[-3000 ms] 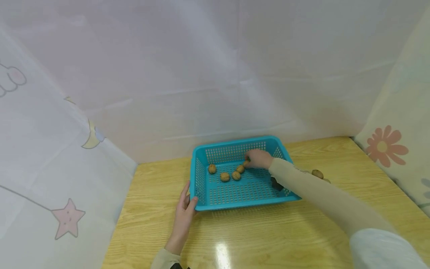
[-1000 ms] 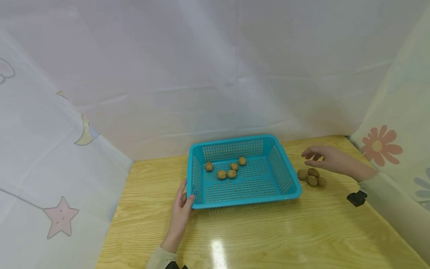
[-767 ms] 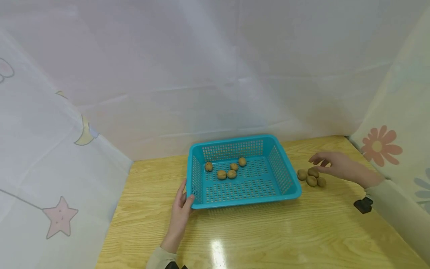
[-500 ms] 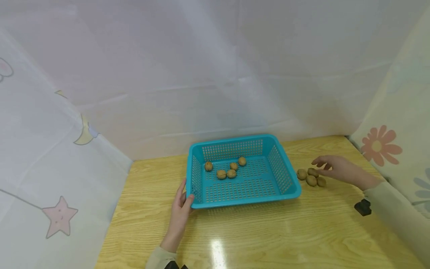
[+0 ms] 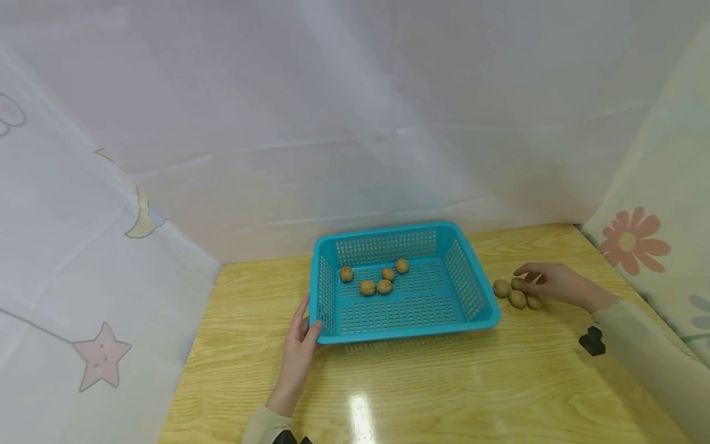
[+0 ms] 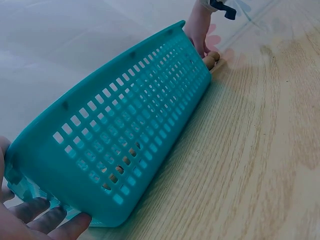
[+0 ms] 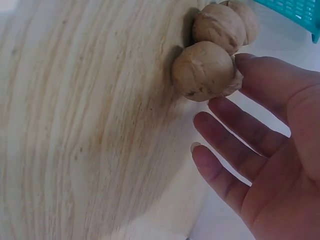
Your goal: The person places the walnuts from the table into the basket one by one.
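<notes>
Beside the plastic basket (image 5: 399, 314), the right hand (image 5: 563, 285) half hides a walnut (image 5: 516, 283), any pinch unclear; the left hand (image 5: 298, 350) grips the rim (image 5: 314, 290).

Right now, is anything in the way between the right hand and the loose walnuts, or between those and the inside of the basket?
Nothing visible blocks the right hand from the loose walnuts; its fingers are right at them. Toward the inside of the blue basket, only its right wall stands between.

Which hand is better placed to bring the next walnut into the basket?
Probably the right hand: it is at the walnuts outside the basket, while the left hand holds the basket's opposite end.
</notes>
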### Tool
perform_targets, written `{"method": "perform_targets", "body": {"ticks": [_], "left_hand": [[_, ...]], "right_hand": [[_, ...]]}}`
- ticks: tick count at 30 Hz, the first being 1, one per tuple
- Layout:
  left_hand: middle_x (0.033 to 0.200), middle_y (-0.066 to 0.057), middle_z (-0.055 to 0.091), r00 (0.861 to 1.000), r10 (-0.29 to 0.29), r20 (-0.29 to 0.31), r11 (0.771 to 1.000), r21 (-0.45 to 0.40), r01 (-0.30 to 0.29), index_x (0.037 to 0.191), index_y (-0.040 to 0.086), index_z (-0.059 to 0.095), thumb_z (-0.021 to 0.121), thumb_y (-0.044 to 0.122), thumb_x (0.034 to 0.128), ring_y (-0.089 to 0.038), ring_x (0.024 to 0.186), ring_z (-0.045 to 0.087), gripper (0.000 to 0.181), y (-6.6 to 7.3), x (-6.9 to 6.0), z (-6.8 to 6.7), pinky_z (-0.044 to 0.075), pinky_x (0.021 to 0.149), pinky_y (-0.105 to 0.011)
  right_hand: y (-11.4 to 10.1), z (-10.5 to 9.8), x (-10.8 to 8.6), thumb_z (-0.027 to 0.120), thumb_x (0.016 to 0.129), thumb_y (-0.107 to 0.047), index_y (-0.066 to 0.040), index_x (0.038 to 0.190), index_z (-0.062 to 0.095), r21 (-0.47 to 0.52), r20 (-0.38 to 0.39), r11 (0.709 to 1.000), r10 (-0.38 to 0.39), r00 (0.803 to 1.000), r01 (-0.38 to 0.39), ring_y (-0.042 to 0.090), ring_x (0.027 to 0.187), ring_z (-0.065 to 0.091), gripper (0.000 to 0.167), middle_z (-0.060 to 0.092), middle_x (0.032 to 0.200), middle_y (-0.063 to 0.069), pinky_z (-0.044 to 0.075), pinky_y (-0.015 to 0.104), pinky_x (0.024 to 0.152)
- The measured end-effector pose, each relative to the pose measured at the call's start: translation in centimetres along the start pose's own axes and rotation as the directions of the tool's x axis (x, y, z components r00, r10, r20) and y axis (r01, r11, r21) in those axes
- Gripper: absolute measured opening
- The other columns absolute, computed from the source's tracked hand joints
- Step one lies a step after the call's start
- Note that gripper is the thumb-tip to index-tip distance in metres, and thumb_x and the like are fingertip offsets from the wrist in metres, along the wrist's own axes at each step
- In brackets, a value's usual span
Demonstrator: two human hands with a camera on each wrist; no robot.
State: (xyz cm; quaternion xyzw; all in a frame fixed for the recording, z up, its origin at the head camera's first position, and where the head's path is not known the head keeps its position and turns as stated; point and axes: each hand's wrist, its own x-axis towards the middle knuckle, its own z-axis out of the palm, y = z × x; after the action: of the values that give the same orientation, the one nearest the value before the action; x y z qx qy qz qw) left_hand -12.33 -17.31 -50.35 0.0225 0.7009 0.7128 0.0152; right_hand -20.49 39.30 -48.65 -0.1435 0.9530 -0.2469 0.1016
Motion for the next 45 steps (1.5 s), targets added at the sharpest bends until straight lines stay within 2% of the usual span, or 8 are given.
{"method": "perform_targets", "body": {"ticks": [8, 14, 22, 36, 45], "left_hand": [[0.15, -0.028, 0.051, 1.0, -0.014, 0.004, 1.0, -0.018, 0.014, 0.168, 0.02, 0.022, 0.052, 0.014, 0.1098, -0.047, 0.129, 0.058, 0.066, -0.1, 0.1, 0.1, 0.059, 0.093, -0.036], [0.15, -0.029, 0.051, 1.0, -0.011, 0.001, 1.0, -0.009, 0.011, 0.168, 0.02, 0.021, 0.051, 0.014, 0.11, -0.047, 0.128, 0.059, 0.066, -0.1, 0.1, 0.0, 0.059, 0.094, -0.038], [0.15, -0.028, 0.051, 1.0, -0.006, 0.0, 1.0, 0.001, 0.006, 0.168, 0.02, 0.021, 0.051, 0.014, 0.1099, -0.048, 0.127, 0.059, 0.066, 0.0, 0.1, 0.0, 0.059, 0.094, -0.043], [0.15, -0.032, 0.05, 1.0, 0.008, -0.004, 1.0, 0.013, -0.007, 0.168, 0.016, 0.02, 0.051, 0.013, 0.1101, -0.048, 0.125, 0.06, 0.066, 0.0, 0.0, -0.1, 0.058, 0.094, -0.045], [0.15, -0.03, 0.051, 1.0, -0.003, -0.006, 1.0, 0.008, 0.003, 0.168, 0.018, 0.021, 0.051, 0.014, 0.11, -0.049, 0.126, 0.06, 0.066, 0.0, 0.0, 0.0, 0.058, 0.095, -0.046]], "right_hand": [[0.4, 0.0, 0.2, 0.067, 0.103, -0.023, -0.001, 0.128, 0.067, -0.016, 0.016, 1.0, -0.005, 1.0, 0.005, 0.022, 0.091, 0.068, 0.033, 0.073, 0.106, 0.009, 0.057, 0.044, 0.077], [0.5, 0.1, 0.4, 0.067, 0.103, -0.023, -0.001, 0.127, 0.067, -0.012, 0.016, 1.0, -0.003, 1.0, 0.003, 0.023, 0.091, 0.068, 0.033, 0.072, 0.105, 0.009, 0.057, 0.045, 0.077], [-0.4, -0.4, 0.3, 0.069, 0.102, -0.022, 0.0, 0.125, 0.067, -0.044, -0.017, 0.998, -0.046, 0.999, 0.045, 0.022, 0.09, 0.068, 0.032, 0.071, 0.103, 0.007, 0.057, 0.043, 0.075], [-4.7, -2.9, -0.2, 0.07, 0.101, -0.029, -0.004, 0.126, 0.069, -0.153, -0.095, 0.984, -0.105, 0.99, 0.089, 0.02, 0.093, 0.066, 0.036, 0.071, 0.103, 0.0, 0.056, 0.044, 0.077], [-8.2, -4.3, 0.3, 0.07, 0.101, -0.033, -0.007, 0.127, 0.07, -0.18, -0.097, 0.976, -0.138, 0.986, 0.119, 0.016, 0.093, 0.065, 0.036, 0.07, 0.102, -0.004, 0.055, 0.041, 0.077]]}}
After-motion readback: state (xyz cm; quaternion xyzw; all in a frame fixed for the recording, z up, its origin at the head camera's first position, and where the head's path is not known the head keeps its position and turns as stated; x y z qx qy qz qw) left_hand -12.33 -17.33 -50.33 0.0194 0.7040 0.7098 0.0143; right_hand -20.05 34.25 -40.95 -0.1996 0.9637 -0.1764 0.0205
